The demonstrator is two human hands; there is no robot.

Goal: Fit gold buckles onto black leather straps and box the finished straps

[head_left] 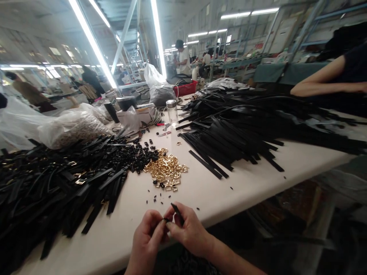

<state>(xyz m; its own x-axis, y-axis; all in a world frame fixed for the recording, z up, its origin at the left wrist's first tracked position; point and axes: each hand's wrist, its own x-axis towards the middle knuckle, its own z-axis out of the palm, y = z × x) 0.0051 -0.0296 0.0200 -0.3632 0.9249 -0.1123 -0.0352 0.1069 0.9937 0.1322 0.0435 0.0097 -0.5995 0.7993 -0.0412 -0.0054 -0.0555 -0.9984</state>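
Close to the table's front edge, my left hand (pixel 149 233) is closed in a pinch on a small black piece (pixel 165 219), which looks like a strap loop. My right hand (pixel 191 232) is closed around a short black strap (pixel 177 212) whose end sticks up between the fingers. The fingertips of both hands meet at the black piece; the strap's lower part is hidden. Just beyond the hands lies a pile of gold-coloured rectangular buckles (pixel 168 168). Small black loops (pixel 143 154) are heaped beside it on the left.
Black straps, some with gold buckles, cover the table's left (pixel 57 198). Long black straps (pixel 226 141) spread over the right. Behind stand a glass jar (pixel 172 114), plastic bags (pixel 156 88) and a red basket (pixel 185 88). A co-worker's arm (pixel 321 80) is at the far right.
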